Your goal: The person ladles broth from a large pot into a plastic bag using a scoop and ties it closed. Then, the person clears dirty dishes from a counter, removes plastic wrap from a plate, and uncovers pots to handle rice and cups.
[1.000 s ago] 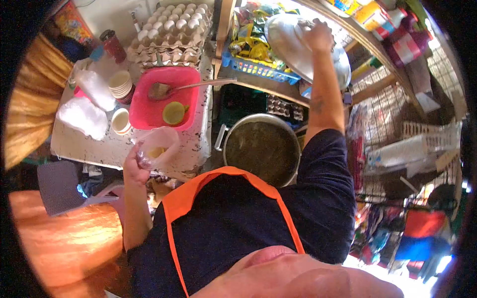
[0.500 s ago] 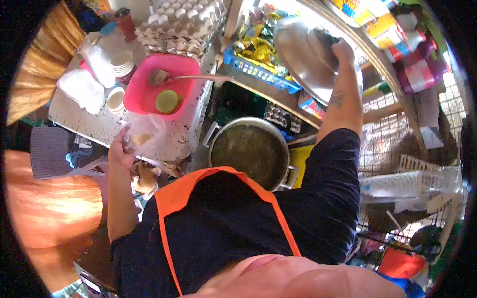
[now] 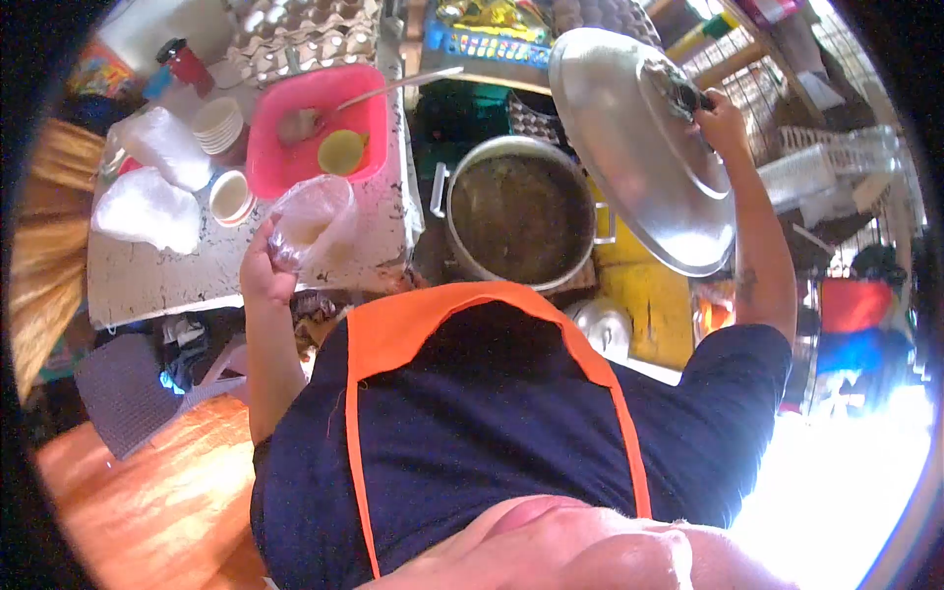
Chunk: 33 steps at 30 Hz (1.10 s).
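Observation:
My right hand (image 3: 723,120) grips the dark handle of a large metal pot lid (image 3: 629,147), which hangs tilted to the right of the pot. Below and left of it stands a big two-handled pot (image 3: 521,211), uncovered, with dark greenish-brown contents that I cannot make out. My left hand (image 3: 265,270) holds a clear plastic bag (image 3: 317,218) with something pale inside, near the table's front edge. Just beyond the bag, a pink basin (image 3: 270,162) contains a yellow-green bowl (image 3: 340,152) and a long-handled dipper (image 3: 300,125).
On the worn white table (image 3: 128,285) are white plastic bags (image 3: 147,206), stacked paper cups (image 3: 218,125), a red jar (image 3: 185,67) and egg trays (image 3: 305,49). Behind the pot is a blue basket (image 3: 487,45) of packets. A yellow surface (image 3: 644,310) lies right of the pot.
The lid has swung right and nearer to me, away from the blue basket, with my right hand still on its handle. My left hand keeps the bag. The camera view has shifted.

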Available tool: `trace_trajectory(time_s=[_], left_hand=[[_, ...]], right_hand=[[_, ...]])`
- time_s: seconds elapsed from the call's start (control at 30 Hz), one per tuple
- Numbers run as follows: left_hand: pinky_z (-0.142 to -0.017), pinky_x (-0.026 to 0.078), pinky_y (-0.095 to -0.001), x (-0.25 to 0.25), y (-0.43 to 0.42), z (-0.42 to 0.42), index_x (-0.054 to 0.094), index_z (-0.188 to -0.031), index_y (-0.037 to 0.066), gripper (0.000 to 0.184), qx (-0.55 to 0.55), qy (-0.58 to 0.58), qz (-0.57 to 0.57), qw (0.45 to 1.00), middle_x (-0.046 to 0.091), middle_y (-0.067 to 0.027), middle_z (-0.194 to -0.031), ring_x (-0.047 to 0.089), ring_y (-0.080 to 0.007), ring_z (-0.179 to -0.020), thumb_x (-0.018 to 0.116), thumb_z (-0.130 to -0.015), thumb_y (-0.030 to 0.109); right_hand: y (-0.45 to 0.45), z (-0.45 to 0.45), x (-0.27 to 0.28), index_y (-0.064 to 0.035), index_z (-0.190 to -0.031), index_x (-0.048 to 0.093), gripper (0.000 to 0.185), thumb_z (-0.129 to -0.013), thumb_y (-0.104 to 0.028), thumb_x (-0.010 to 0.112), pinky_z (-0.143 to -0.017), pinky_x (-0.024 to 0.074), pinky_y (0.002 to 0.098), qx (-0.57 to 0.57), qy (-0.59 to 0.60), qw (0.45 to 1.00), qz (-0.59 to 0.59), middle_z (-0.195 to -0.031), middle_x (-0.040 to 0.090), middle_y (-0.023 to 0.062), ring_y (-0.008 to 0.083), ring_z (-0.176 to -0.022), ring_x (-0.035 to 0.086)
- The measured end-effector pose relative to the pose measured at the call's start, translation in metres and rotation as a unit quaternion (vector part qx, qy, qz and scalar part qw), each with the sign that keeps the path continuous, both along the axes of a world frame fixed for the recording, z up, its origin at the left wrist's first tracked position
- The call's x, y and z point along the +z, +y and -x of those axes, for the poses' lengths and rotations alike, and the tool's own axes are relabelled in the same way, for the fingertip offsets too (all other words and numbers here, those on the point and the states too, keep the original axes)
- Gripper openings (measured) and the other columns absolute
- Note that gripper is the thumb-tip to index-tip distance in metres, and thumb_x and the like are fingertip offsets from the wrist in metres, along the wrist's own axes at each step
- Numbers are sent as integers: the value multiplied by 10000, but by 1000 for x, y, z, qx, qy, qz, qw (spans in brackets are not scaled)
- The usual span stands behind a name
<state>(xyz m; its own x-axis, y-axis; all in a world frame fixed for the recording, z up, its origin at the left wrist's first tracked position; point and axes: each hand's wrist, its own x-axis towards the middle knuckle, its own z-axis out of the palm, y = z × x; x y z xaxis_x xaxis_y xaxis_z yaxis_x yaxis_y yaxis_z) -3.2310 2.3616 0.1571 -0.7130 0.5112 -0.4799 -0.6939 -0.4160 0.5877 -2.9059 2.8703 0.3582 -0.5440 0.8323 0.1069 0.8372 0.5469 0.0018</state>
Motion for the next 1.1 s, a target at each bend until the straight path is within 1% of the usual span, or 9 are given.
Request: trace_trajectory(time_s=[0.13, 0.2, 0.33, 0.4, 0.5, 0.6, 0.77, 0.97, 1.1], left_hand=[[-919, 376, -430, -1, -3, 8, 481, -1109, -15, 338, -28, -11, -2, 1000, 520, -142, -1115, 490, -279, -1040, 523, -834, 176], [-917, 377, -435, -4, -4, 12, 477, -1114, -14, 352, -50, -12, -11, 999, 518, -140, -1117, 489, -281, -1041, 530, -833, 190], [-914, 379, -440, -13, -4, 18, 477, -1115, -11, 355, -69, 2, -16, 998, 518, -143, -1119, 486, -282, -1044, 531, -834, 200], [-913, 381, -440, -16, -3, 21, 477, -1114, -11, 353, -73, 8, -18, 997, 517, -145, -1119, 485, -282, -1045, 530, -835, 199], [-914, 380, -440, -12, -1, 18, 482, -1112, -7, 345, -59, -8, 6, 998, 518, -142, -1122, 485, -281, -1046, 522, -839, 200], [-917, 376, -442, -2, 4, 11, 487, -1112, -1, 340, -35, -12, 38, 999, 517, -136, -1125, 483, -281, -1048, 505, -847, 211], [-921, 372, -444, 13, 15, -3, 490, -1111, -2, 328, 10, -4, 74, 997, 516, -133, -1131, 482, -286, -1051, 478, -856, 205], [-916, 379, -431, -7, 11, 5, 490, -1111, -13, 327, 3, 22, 49, 999, 518, -141, -1132, 488, -273, -1051, 466, -858, 192], [-891, 405, -413, 2, 18, 0, 500, -1100, -12, 325, 21, 29, 100, 994, 534, -139, -1107, 511, -262, -1025, 478, -852, 198]], right_hand=[[-63, -51, -55, -35, -995, 555, 417, -640, -253, 537, -751, 455, 397, -6, 44, 999, -10, -746, 620, 169, 316, -767, 607], [-87, -63, -83, -22, -947, 564, 365, -635, -208, 532, -727, 463, 395, 8, 100, 990, 100, -736, 613, 185, 308, -760, 609], [-117, -60, -163, -4, -907, 564, 331, -631, -183, 526, -708, 465, 398, -28, 119, 986, 110, -802, 603, 213, 325, -789, 595], [-136, -40, -183, -12, -912, 563, 346, -624, -202, 537, -719, 458, 409, -65, 136, 969, 195, -821, 604, 205, 344, -800, 584], [-118, -26, -257, -43, -942, 565, 358, -623, -203, 540, -755, 456, 406, -22, 134, 973, 186, -903, 600, 196, 343, -860, 573], [-114, 4, -294, -88, -999, 551, 376, -640, -201, 535, -787, 453, 408, -40, 83, 982, 166, -984, 584, 182, 341, -912, 562], [-94, 32, -336, -115, -1065, 527, 426, -652, -216, 544, -806, 447, 407, -68, 50, 980, 182, -1025, 575, 169, 336, -944, 552], [-75, 41, -368, -129, -1075, 516, 402, -690, -244, 542, -812, 451, 401, -79, 8, 975, 208, -1054, 567, 159, 310, -972, 550], [-72, 44, -369, -149, -1104, 505, 418, -701, -253, 537, -825, 449, 400, -71, -10, 971, 226, -1096, 552, 139, 297, -1002, 539]])
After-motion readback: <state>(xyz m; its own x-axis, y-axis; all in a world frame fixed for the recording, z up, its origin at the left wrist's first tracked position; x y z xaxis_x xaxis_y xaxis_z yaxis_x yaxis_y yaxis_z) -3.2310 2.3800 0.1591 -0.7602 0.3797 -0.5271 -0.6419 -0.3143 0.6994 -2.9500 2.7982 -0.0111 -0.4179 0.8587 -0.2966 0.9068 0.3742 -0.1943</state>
